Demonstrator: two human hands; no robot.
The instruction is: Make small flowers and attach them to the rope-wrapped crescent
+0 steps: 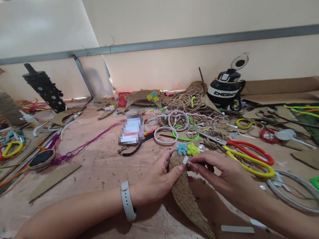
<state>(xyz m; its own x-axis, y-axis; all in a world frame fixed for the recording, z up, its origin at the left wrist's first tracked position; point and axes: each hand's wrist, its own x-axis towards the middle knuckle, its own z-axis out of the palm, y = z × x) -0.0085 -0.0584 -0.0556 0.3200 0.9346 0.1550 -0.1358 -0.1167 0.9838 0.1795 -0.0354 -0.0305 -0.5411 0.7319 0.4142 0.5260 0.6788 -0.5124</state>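
A curved piece covered in coiled brown twine (187, 198) tapers to a point toward the table's near edge. My left hand (162, 176) grips its upper part, thumb on top. On its top end sit a blue flower (181, 148) and a yellow-green flower (193, 149). A small white strip (185, 160) lies by my left thumb, just below the flowers. The fingertips of my right hand (213, 169) pinch at this strip's edge, thumb and index finger together.
Red and yellow-handled scissors (249, 156) lie right of my hands, near a white tape roll (298, 191). Farther back are a phone (130, 130), white rings (166, 135), loose twine (187, 98) and a black bottle (226, 89). Cut cardboard (54, 181) lies at left.
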